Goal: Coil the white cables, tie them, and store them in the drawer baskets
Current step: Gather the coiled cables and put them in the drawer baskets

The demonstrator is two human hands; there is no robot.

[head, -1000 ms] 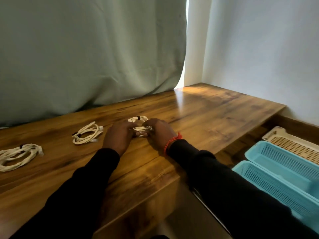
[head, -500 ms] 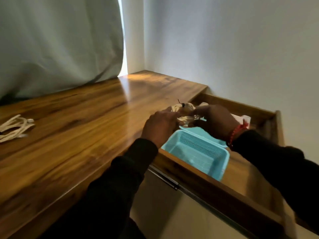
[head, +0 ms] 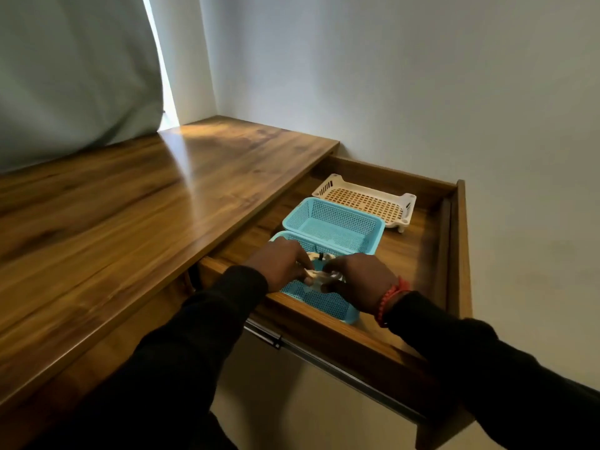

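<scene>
Both hands have carried the coiled white cable (head: 319, 275) off the desk (head: 136, 222) and down over the open drawer (head: 454, 241), where a second ago they worked on the wooden top. Now the left hand (head: 281, 263) and right hand (head: 358, 282) each pinch the bundle from their own side, fingers curled round it, holding it inside the near blue basket (head: 319, 303), though whether it touches the basket floor cannot be told. Just behind, touching the near one, sits a second blue basket (head: 334, 224), and beyond that a cream tray (head: 367, 199) near the drawer's back wall.
</scene>
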